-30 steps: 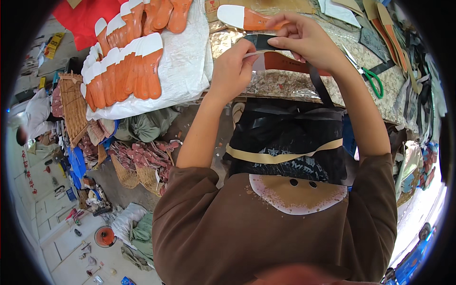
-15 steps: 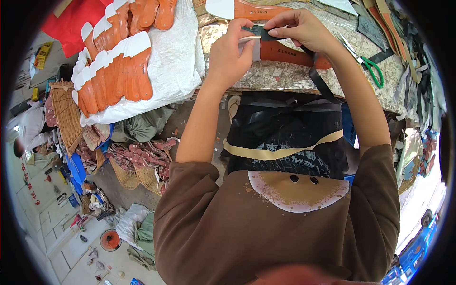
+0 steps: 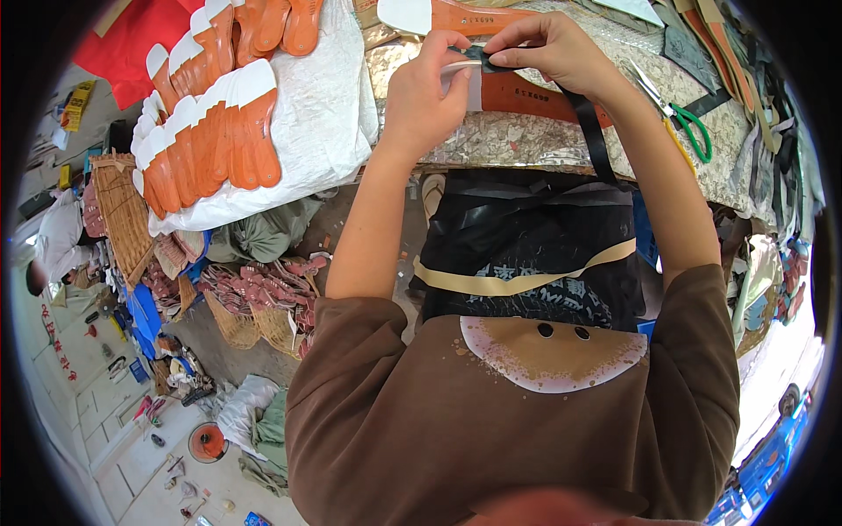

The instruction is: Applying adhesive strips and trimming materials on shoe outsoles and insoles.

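My left hand (image 3: 430, 96) is closed, its thumb and fingers around the pale front end of a shoe insole (image 3: 456, 67). My right hand (image 3: 548, 54) pinches a black strip (image 3: 592, 131) against that end, just beside the left fingertips. From the right hand the strip hangs over the table's near edge to my lap. Below the hands lies an orange insole with a white front (image 3: 535, 98). Another orange-and-white insole (image 3: 478, 19) lies just beyond. My fingers hide where strip and pale end meet.
Rows of orange-and-white insoles (image 3: 215, 131) lie on a white sheet (image 3: 329, 114) at the left. Green-handled scissors (image 3: 693, 131) rest on the worktable (image 3: 509, 140) at the right, near leather scraps. A black cloth and a beige band (image 3: 517, 285) cover my lap.
My right hand has shifted slightly left and up. The black strip, looped loosely before, now hangs straighter from it across the orange insole. My left hand has barely moved.
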A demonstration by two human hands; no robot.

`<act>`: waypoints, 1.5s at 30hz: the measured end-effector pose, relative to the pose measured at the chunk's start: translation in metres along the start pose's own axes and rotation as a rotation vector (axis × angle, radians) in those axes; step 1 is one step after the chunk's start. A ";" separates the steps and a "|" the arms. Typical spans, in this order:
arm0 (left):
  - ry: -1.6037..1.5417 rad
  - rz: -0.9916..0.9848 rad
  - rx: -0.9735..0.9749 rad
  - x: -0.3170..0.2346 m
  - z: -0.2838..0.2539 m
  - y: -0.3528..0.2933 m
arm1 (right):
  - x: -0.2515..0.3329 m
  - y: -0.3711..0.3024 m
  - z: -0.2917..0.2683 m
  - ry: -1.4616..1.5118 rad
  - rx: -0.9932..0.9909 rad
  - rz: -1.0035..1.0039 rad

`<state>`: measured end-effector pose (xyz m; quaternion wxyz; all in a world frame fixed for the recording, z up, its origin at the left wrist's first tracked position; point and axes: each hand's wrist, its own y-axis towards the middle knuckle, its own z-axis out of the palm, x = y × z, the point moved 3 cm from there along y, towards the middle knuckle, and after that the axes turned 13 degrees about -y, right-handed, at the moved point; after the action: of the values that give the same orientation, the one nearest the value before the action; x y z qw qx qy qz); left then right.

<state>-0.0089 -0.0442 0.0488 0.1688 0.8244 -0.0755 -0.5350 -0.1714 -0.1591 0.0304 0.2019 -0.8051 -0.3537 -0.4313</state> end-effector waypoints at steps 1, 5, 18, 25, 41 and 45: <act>-0.001 -0.002 -0.002 0.001 0.001 0.001 | 0.000 0.000 0.000 0.004 0.020 0.026; 0.058 0.060 0.011 0.004 0.006 0.004 | -0.004 -0.004 0.005 -0.116 -0.091 -0.209; 0.242 0.283 -0.079 0.004 0.016 -0.002 | 0.035 -0.026 -0.021 -0.182 -0.022 -0.193; 0.196 0.296 -0.099 0.006 0.014 -0.003 | 0.027 -0.028 -0.025 -0.196 0.031 -0.075; 0.346 0.010 0.600 -0.012 0.018 0.055 | 0.062 -0.036 0.003 -1.073 0.034 0.123; 0.328 0.108 0.639 -0.023 0.029 0.059 | 0.032 -0.053 0.009 -1.047 -0.398 -0.261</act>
<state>-0.0410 -0.0977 0.0788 -0.0595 0.9051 -0.2544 -0.3354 -0.1935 -0.1051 0.0531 -0.2105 -0.8834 -0.4150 -0.0547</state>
